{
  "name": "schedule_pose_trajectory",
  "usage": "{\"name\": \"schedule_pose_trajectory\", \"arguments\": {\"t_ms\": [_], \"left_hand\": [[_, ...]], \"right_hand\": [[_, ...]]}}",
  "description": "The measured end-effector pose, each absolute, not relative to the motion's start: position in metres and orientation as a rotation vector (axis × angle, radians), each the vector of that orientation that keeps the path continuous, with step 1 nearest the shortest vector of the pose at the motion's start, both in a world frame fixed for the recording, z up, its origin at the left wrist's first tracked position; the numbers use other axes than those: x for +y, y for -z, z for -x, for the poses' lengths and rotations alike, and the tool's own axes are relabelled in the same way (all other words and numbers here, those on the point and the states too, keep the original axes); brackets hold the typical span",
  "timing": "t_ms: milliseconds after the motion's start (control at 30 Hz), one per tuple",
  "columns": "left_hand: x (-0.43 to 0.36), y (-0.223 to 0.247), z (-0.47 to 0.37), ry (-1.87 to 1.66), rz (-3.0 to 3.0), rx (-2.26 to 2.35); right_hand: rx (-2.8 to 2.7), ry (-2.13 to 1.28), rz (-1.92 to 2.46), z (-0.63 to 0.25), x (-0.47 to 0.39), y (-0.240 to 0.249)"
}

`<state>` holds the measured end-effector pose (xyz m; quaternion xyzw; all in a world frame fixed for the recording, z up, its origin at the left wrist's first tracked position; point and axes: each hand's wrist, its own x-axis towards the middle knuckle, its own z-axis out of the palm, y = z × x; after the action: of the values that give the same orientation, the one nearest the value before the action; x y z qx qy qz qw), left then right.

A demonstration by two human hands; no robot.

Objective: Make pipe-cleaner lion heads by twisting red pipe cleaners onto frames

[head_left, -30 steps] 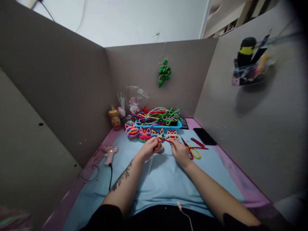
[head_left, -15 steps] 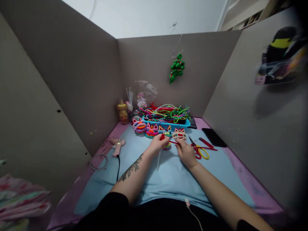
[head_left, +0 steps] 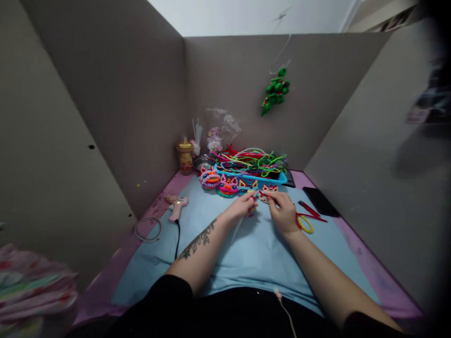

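Over the blue cloth (head_left: 197, 234), my left hand (head_left: 243, 205) is closed round a small red piece and a thin pale stick, both partly hidden by its fingers. Close on its right, my right hand (head_left: 282, 209) pinches a red pipe cleaner (head_left: 262, 193) that runs toward the left hand. Colourful fuzzy animal heads stand just beyond: a pink and orange one (head_left: 228, 186), a purple and orange one (head_left: 210, 178), a blue and yellow one (head_left: 248, 186) and a white and red one (head_left: 270, 189), the last partly covered by my right hand.
A blue basket (head_left: 253, 179) of pipe cleaners stands at the back. A pink glue gun (head_left: 177, 206) lies left with its cable. Yellow-handled scissors (head_left: 306, 224), red strips (head_left: 312, 211) and a black phone-like slab (head_left: 320, 201) lie right. Grey panels (head_left: 239, 80) enclose the table.
The camera view has turned left. My right hand has moved nearer the left hand and now partly covers the scissors. The red piece in my left hand shows less.
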<state>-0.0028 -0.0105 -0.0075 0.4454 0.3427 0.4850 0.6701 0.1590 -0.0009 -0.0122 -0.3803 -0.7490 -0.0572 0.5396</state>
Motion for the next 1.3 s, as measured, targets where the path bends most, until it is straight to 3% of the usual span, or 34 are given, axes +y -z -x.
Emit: {"name": "schedule_pose_trajectory", "arguments": {"t_ms": [1300], "left_hand": [[-0.012,0.000,-0.004,-1.171,-1.330,0.923]], "right_hand": [[-1.690,-0.124,0.893,-0.158,-0.006,0.025]]}}
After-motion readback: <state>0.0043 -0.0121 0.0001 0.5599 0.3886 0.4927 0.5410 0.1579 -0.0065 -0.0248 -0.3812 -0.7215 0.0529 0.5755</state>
